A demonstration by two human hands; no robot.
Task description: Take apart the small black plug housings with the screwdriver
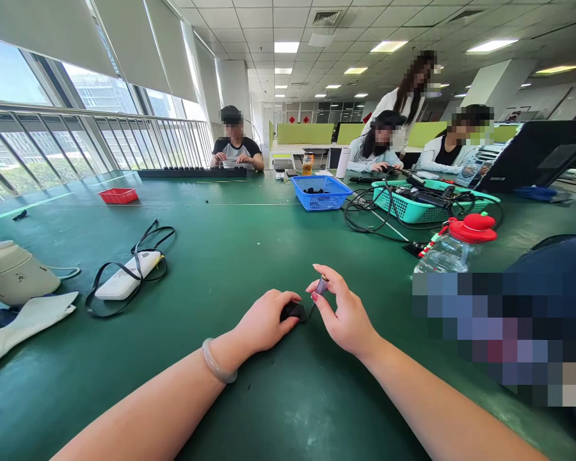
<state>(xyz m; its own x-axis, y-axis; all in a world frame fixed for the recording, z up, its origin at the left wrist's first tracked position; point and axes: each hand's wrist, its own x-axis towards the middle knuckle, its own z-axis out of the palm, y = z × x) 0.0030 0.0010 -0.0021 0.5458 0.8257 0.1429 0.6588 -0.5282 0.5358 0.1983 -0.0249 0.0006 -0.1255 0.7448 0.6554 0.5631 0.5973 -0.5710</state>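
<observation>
My left hand is closed around a small black part, pressing it against the green table. The part's kind is hard to make out, and my fingers hide some of it. Between the thumb and fingers of my right hand is a small screwdriver with a greyish-purple handle. It stands tilted, its thin dark shaft pointing down beside the right end of the black part. Whether the tip touches the part I cannot tell.
Left lie a white power bank-like device with a black strap and a beige container. Ahead are a red tray, a blue basket and a teal basket with cables. A red-lidded bottle stands right. Several people sit or stand beyond.
</observation>
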